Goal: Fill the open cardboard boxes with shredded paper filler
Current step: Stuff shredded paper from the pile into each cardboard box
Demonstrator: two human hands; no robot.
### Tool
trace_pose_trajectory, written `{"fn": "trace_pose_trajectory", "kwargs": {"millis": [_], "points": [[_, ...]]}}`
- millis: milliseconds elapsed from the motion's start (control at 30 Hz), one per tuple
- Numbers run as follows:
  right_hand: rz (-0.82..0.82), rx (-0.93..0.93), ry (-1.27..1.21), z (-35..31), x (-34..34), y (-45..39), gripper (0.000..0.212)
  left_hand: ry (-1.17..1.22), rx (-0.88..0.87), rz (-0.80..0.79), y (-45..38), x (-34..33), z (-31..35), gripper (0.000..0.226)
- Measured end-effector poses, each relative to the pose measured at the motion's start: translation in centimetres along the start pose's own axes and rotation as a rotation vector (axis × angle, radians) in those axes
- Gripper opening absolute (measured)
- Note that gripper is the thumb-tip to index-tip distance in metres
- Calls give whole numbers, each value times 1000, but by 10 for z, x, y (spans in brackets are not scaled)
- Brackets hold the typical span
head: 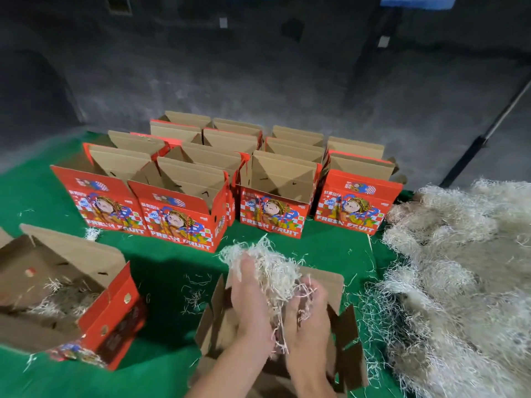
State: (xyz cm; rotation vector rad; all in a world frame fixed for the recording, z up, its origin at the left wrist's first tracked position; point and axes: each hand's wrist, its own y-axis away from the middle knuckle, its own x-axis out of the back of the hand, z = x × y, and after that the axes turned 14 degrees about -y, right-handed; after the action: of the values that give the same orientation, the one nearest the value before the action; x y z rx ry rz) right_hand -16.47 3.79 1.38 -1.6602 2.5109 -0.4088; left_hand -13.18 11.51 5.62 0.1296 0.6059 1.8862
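An open cardboard box (pixel 340 334) sits right in front of me on the green cloth. Over its opening my left hand (pixel 248 300) and my right hand (pixel 309 314) together grip a clump of pale shredded paper (pixel 267 262), which sticks up between and beyond the fingers. A large heap of the same shredded filler (pixel 459 268) lies at the right. At my left, a red box (pixel 66 294) stands open with some shreds in its bottom.
Several red "Fresh Fruit" boxes (pixel 184 208) stand open in rows behind on the green cloth (pixel 166 271). Loose shreds are scattered across the cloth. A dark concrete wall rises at the back, with a black pole (pixel 477 145) leaning at the right.
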Motion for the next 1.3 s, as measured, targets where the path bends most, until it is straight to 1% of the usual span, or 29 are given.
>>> {"fn": "trace_pose_trajectory", "kwargs": {"millis": [33, 67, 100, 133, 167, 200, 233, 300, 333, 367, 400, 433, 500, 600, 733, 800, 833, 867, 933, 967, 1033, 1067, 1100, 1133, 1167, 1200, 1233, 1267, 1300], "points": [[-71, -26, 35, 2, 3, -1, 16, -132, -137, 58, -1, -1, 4, 77], [-120, -60, 21, 1, 6, -5, 17, -208, -277, 79, -2, 1, 7, 71], [-118, -87, -22, -3, 7, -8, 19, -276, -402, 80, -6, 6, 7, 59], [-87, -109, -88, -9, 9, -12, 16, -361, -492, 71, -10, 11, 7, 44], [-45, -122, -145, -15, 9, -16, 10, -438, -526, 48, -12, 15, 7, 33], [-23, -126, -171, -20, 7, -21, 15, -484, -538, 2, -13, 17, 7, 32], [-42, -130, -166, -24, 3, -25, 30, -505, -524, -62, -12, 16, 6, 37], [-98, -150, -119, -30, -8, -31, 59, -489, -425, -164, -7, 12, -2, 61], [-90, -121, -109, -30, -13, -34, 60, -470, -380, -170, -4, 9, -4, 71], [-42, -62, -122, -28, -16, -37, 51, -448, -357, -151, -3, 6, -5, 70], [14, -24, -145, -25, -16, -40, 42, -416, -340, -131, -3, 6, -5, 59], [52, 2, -161, -23, -14, -42, 37, -377, -305, -112, -3, 6, -3, 53], [75, 15, -147, -18, -13, -45, 37, -317, -231, -109, -3, 10, -1, 52], [53, -23, -87, -16, -22, -38, 42, -345, -291, -97, -3, 10, -4, 55], [106, -73, -28, -6, -25, -23, 52, -393, -258, 49, -14, 0, 4, 47], [80, -55, -10, -6, -24, -14, 61, -388, -285, 61, -23, -1, 18, 49], [76, -45, -5, -6, -24, -10, 65, -382, -277, 60, -29, -2, 24, 53], [81, -35, 5, -6, -24, -6, 66, -367, -245, 51, -35, -3, 27, 52], [74, 5, 26, -12, -19, -7, 66, -350, -179, 8, -35, -8, 28, 41], [66, 39, 13, -18, -15, -12, 63, -342, -173, -28, -30, -10, 27, 36], [73, 143, 10, -31, -9, -36, 57, -313, -240, -109, -21, -6, 15, 20], [90, 171, 30, -36, -7, -49, 57, -322, -279, -155, -13, -3, 10, 5], [107, 168, 51, -42, -7, -63, 58, -346, -312, -189, -5, 1, 7, 10], [113, 143, 74, -39, -5, -73, 58, -330, -284, -185, -4, 2, 0, 9], [88, 71, 94, -29, 3, -77, 58, -292, -225, -162, 0, 1, 3, 17], [39, -79, 95, -16, 10, -80, 54, -246, -152, -99, -2, -2, 5, 48], [-28, -297, 75, -2, 15, -75, 47, -225, -93, -59, -2, -4, 12, 68], [-78, -475, 59, 3, 16, -66, 42, -207, -89, -36, -10, -7, 16, 77], [-86, -474, 29, 4, 13, -60, 43, -175, -96, -23, -14, -8, 28, 81]]}}
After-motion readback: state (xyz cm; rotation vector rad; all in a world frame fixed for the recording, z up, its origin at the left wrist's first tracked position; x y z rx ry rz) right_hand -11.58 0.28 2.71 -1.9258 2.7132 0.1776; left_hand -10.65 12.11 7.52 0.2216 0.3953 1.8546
